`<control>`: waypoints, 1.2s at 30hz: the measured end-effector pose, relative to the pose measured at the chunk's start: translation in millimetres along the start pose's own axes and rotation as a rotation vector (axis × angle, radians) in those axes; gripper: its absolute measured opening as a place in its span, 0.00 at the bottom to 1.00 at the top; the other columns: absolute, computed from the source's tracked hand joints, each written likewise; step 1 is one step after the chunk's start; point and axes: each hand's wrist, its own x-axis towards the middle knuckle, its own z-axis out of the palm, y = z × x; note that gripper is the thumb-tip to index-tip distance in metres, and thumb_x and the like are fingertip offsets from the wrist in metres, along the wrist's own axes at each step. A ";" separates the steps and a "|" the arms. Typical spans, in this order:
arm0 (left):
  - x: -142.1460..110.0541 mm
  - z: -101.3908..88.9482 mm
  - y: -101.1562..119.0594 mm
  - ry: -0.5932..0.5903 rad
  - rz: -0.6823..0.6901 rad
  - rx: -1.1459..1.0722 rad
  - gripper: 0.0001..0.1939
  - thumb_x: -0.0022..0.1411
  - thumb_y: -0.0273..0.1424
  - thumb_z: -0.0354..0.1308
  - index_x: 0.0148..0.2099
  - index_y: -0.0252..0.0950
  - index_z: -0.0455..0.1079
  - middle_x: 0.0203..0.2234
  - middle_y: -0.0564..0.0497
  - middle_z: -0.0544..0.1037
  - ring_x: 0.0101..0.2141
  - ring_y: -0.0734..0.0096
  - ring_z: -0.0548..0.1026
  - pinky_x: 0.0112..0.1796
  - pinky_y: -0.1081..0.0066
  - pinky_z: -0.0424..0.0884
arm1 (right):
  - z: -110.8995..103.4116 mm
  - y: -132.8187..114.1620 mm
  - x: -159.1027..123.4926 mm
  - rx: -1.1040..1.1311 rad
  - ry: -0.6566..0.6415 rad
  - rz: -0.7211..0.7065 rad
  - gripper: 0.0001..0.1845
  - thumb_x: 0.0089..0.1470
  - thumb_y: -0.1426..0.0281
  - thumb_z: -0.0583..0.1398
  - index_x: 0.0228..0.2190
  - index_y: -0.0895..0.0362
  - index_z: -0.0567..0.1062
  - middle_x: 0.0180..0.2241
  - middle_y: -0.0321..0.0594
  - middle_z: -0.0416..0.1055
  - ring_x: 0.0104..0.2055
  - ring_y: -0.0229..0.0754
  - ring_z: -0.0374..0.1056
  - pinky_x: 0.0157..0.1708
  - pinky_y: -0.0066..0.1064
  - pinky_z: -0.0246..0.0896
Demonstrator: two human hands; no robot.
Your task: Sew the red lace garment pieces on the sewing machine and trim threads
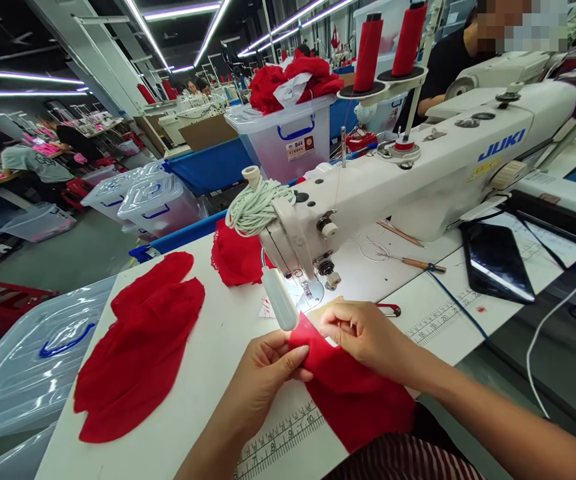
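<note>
My left hand point(263, 377) and my right hand point(363, 333) both pinch a piece of red fabric point(348, 390) at the near edge of the white table point(208, 373). The cloth's far end lies just in front of the presser foot point(311, 290) of a white JUKI sewing machine point(418, 173). My right fingers also press a small white label point(331, 341) against the cloth. A stack of cut red fabric pieces point(141, 347) lies to the left on the table. Another red bundle point(235, 257) sits behind the machine head.
Small snips point(391, 309), a screwdriver point(421, 265) and a dark tablet point(495, 260) lie to the right. Red thread cones point(388, 43) stand on the machine. Clear plastic bins point(288, 137) hold more red fabric. Other people work at tables behind.
</note>
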 end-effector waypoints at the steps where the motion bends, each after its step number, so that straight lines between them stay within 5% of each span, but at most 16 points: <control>1: -0.5 0.8 -0.5 0.042 0.026 0.043 0.09 0.53 0.35 0.64 0.32 0.34 0.76 0.26 0.52 0.76 0.24 0.77 0.73 0.32 0.76 0.71 | 2.0 -2.2 -2.8 0.020 0.063 0.044 0.12 0.57 0.71 0.53 0.22 0.56 0.67 0.23 0.34 0.69 0.25 0.36 0.62 0.27 0.27 0.55; 5: -6.3 13.1 -3.0 0.072 0.257 0.340 0.08 0.59 0.35 0.57 0.33 0.36 0.74 0.27 0.51 0.73 0.29 0.71 0.71 0.33 0.72 0.70 | 11.8 -7.6 -14.5 0.180 -0.057 0.213 0.17 0.59 0.60 0.53 0.23 0.55 0.65 0.18 0.33 0.68 0.21 0.35 0.63 0.23 0.27 0.54; 8: -11.3 20.6 -5.1 0.055 0.421 0.539 0.11 0.61 0.34 0.53 0.32 0.36 0.74 0.28 0.49 0.70 0.29 0.69 0.68 0.30 0.72 0.68 | 18.9 -5.6 -18.1 0.237 -0.074 0.244 0.14 0.59 0.64 0.54 0.23 0.55 0.64 0.19 0.33 0.69 0.22 0.36 0.66 0.26 0.27 0.56; 10: -12.2 20.7 -6.2 0.057 0.400 0.502 0.13 0.62 0.36 0.52 0.32 0.36 0.74 0.27 0.49 0.70 0.29 0.69 0.67 0.31 0.71 0.69 | 22.0 -3.3 -18.5 0.221 -0.030 0.199 0.13 0.59 0.68 0.52 0.23 0.55 0.65 0.19 0.32 0.69 0.23 0.35 0.65 0.27 0.27 0.56; 14: -7.7 17.3 -5.9 0.127 0.103 0.142 0.17 0.60 0.43 0.55 0.33 0.34 0.75 0.27 0.49 0.72 0.30 0.68 0.70 0.30 0.71 0.73 | 26.4 -1.9 -19.8 0.088 0.093 0.133 0.12 0.56 0.72 0.52 0.21 0.55 0.65 0.19 0.31 0.64 0.22 0.34 0.59 0.24 0.27 0.52; 19: -3.7 20.0 -1.7 0.045 -0.121 -0.083 0.17 0.51 0.41 0.65 0.34 0.30 0.76 0.27 0.47 0.75 0.27 0.72 0.72 0.25 0.75 0.74 | 34.0 -3.8 -26.4 0.045 0.083 0.056 0.11 0.52 0.74 0.53 0.19 0.56 0.64 0.21 0.32 0.62 0.23 0.33 0.56 0.23 0.26 0.49; 26: -12.5 22.9 -0.8 0.253 0.193 0.015 0.09 0.52 0.35 0.65 0.28 0.35 0.72 0.25 0.52 0.75 0.27 0.72 0.71 0.31 0.74 0.72 | 33.2 -10.7 -28.4 0.232 0.218 0.120 0.11 0.56 0.69 0.53 0.22 0.56 0.66 0.22 0.33 0.63 0.24 0.34 0.57 0.25 0.28 0.53; 30: -17.1 31.3 -3.5 0.287 0.398 0.165 0.09 0.53 0.33 0.64 0.25 0.37 0.71 0.22 0.53 0.72 0.28 0.70 0.70 0.29 0.75 0.67 | 33.3 -8.5 -21.9 0.515 0.091 0.231 0.12 0.57 0.60 0.56 0.28 0.55 0.68 0.25 0.34 0.68 0.27 0.36 0.62 0.27 0.28 0.57; 36: -11.8 28.6 -9.1 0.318 0.277 0.038 0.11 0.54 0.38 0.63 0.27 0.37 0.69 0.20 0.56 0.71 0.23 0.77 0.66 0.27 0.79 0.64 | 34.3 -2.6 -20.2 0.575 0.253 0.296 0.13 0.57 0.61 0.56 0.25 0.55 0.65 0.16 0.28 0.62 0.20 0.33 0.57 0.25 0.26 0.54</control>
